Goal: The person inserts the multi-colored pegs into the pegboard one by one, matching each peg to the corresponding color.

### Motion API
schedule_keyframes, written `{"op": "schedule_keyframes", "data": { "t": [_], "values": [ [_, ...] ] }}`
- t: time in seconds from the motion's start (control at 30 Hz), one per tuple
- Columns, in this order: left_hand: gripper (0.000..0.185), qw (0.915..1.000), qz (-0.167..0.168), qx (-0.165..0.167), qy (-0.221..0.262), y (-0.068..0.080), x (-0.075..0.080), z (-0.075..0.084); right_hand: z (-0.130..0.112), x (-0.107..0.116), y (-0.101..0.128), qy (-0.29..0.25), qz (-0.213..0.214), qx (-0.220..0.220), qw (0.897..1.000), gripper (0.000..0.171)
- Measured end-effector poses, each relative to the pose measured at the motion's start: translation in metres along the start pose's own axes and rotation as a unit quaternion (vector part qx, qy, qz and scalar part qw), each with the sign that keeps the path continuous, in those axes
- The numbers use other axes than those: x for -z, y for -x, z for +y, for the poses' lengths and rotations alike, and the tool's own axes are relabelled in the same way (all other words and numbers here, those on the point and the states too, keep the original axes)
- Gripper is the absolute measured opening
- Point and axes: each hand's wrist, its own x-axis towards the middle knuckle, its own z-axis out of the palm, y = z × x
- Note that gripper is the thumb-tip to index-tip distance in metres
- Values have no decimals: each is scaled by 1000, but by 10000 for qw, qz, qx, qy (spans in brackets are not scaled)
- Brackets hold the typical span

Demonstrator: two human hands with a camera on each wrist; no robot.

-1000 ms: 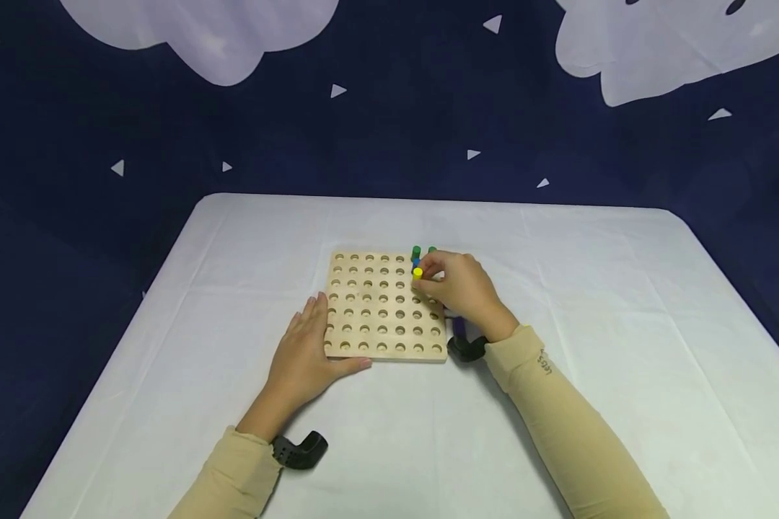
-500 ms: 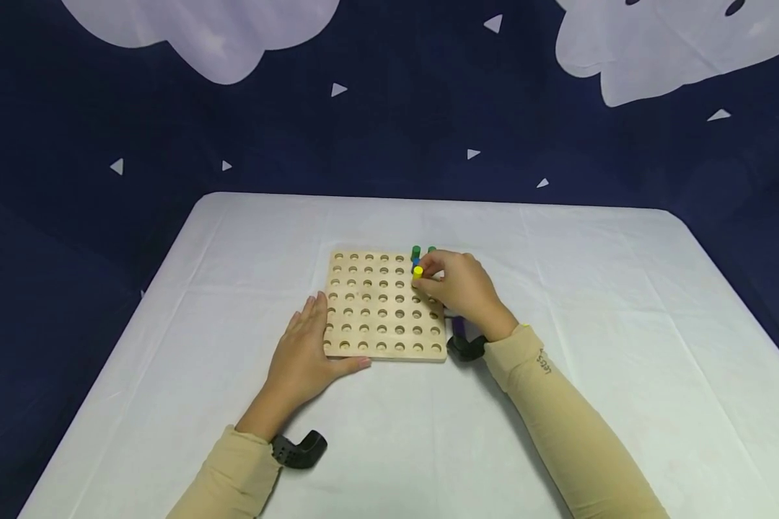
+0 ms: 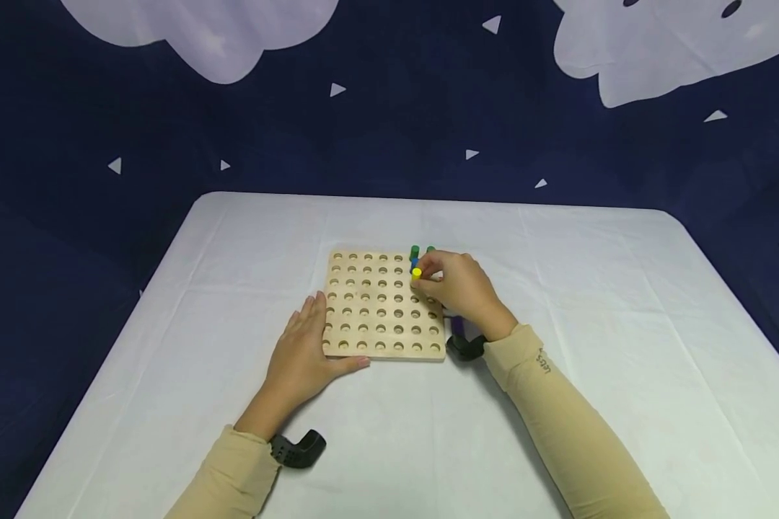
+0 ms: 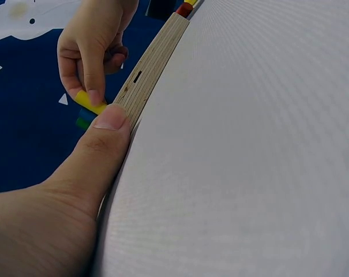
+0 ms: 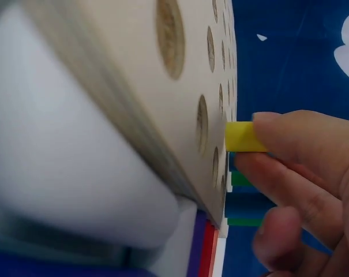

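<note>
A square wooden board (image 3: 373, 320), pale and smooth, is lying flat on a tabletop (image 3: 247, 249) covered in creased white cloth. Its face is showing a grid of round holes, its edge thin stacked layers. A slim, cylindrical yellow peg (image 3: 417, 274) is standing at the far right part of the board. Its long axis is running upright, square to the board's face, with a flat round end pointing up; whether the lower end is sitting in a hole, the views are not making clear. The right hand (image 3: 461, 285), on the board's right side, is pinching the yellow peg between thumb and fingers. The left hand (image 3: 300, 366) is resting against the board's left edge, fingers lying extended and close together, thumb spreading wide along the near edge. Beyond the yellow peg, toward the board's far edge, a blue peg (image 3: 415, 264) and a green peg (image 3: 415, 252) are standing in line; a second green peg (image 3: 431, 249) is showing to their right.
</note>
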Motion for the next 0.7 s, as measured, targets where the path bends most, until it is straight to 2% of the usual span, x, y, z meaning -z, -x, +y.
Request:
{"op": "schedule_keyframes", "data": {
  "t": [0.37,0.53,0.7],
  "values": [
    [137,10000,-30,-3,6,0,2,1,2,1,6,87,-99,37,9999,16],
    [137,10000,-3,-23,13,1,2,1,3,14,15,206,-33,-26,9998,26],
    [137,10000,10,-42,18,1,2,1,10,33,27,370,86,-277,9989,31]
  ]
}}
